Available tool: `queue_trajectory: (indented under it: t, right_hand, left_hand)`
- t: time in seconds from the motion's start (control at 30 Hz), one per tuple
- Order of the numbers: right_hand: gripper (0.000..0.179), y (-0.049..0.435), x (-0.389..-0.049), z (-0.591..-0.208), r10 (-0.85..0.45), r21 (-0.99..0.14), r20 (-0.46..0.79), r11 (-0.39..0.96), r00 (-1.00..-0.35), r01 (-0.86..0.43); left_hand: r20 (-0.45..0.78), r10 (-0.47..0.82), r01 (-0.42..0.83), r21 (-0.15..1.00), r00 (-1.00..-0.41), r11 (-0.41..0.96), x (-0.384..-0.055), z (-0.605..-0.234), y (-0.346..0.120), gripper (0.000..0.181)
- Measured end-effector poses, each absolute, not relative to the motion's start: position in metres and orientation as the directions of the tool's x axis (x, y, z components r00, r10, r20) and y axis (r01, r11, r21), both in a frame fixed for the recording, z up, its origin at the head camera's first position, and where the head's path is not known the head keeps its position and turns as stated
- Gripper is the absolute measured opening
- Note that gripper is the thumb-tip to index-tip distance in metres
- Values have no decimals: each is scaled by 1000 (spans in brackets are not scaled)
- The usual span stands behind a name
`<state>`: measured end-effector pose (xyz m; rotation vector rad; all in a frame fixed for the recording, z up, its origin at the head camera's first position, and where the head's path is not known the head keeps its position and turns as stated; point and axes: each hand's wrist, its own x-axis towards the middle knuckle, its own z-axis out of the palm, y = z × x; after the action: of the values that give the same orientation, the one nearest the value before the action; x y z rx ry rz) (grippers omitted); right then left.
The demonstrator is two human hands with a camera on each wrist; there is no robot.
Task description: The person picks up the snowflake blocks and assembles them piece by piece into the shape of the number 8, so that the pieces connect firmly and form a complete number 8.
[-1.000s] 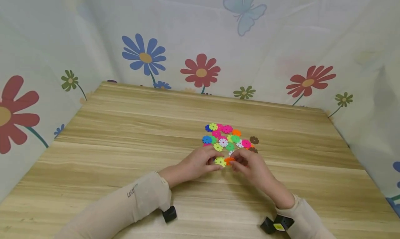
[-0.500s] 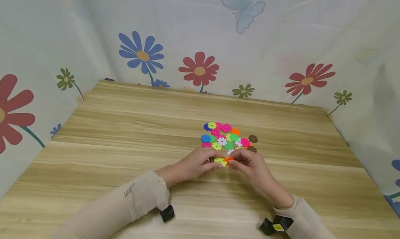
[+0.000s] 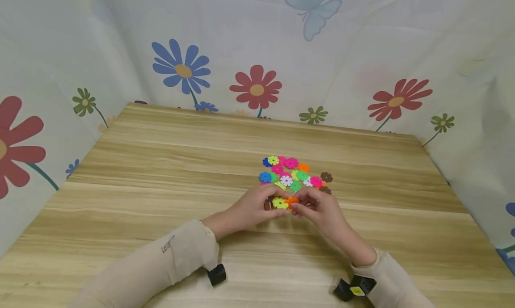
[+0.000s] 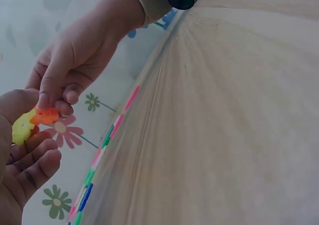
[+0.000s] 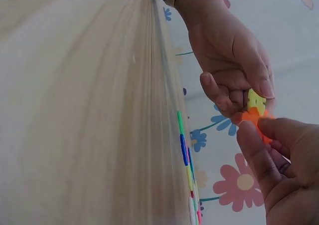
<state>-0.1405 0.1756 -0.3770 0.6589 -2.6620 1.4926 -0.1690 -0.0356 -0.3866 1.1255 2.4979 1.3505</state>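
Observation:
My left hand (image 3: 253, 206) pinches a yellow notched plastic disc (image 3: 279, 203), a snowflake-shaped linking piece, between thumb and fingers. Against its right edge sits an orange disc (image 3: 293, 201) of the same kind, which my right hand (image 3: 329, 215) pinches. In the right wrist view the orange disc (image 5: 256, 117) stands at an angle across the yellow disc (image 5: 256, 101). Both wrist views show the pair held above the tabletop. Fingertips hide part of each disc, and I cannot tell whether their slots are engaged.
Just beyond the hands, several loose discs in pink, green, white, blue and other colours lie on the wooden table (image 3: 169, 165). A brown disc (image 3: 326, 177) lies at their right side. Flower-printed cloth (image 3: 338, 71) hangs behind the table and along its sides.
Both hands have shifted slightly up and left in the head view with the two discs. The yellow disc's face shows more fully now, and the orange disc remains against its right edge.

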Motion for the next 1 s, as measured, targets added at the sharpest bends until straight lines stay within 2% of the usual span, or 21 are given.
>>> queue_trajectory:
  t: [0.17,0.3,0.5,0.8,1.0]
  right_hand:
    - [14,184,-147,-374,-329,-775,182,532,-927,-340]
    - [14,193,-154,-371,-301,-702,198,621,-933,-349]
    - [15,203,-163,-365,-311,-583,202,724,-929,-369]
    - [15,214,-167,-363,-291,-469,81,833,-953,-294]
    - [22,216,-173,-371,-267,-399,29,881,-963,-256]
  left_hand:
    - [209,594,494,787,-777,369,-169,-385,-36,28]
    - [200,565,463,805,-801,372,-169,-383,-37,28]
    - [233,562,479,808,-794,342,-171,-384,-39,26]
    - [263,554,512,780,-790,359,-171,-384,-39,14]
    - [255,570,519,773,-781,365,-170,-382,-39,11]
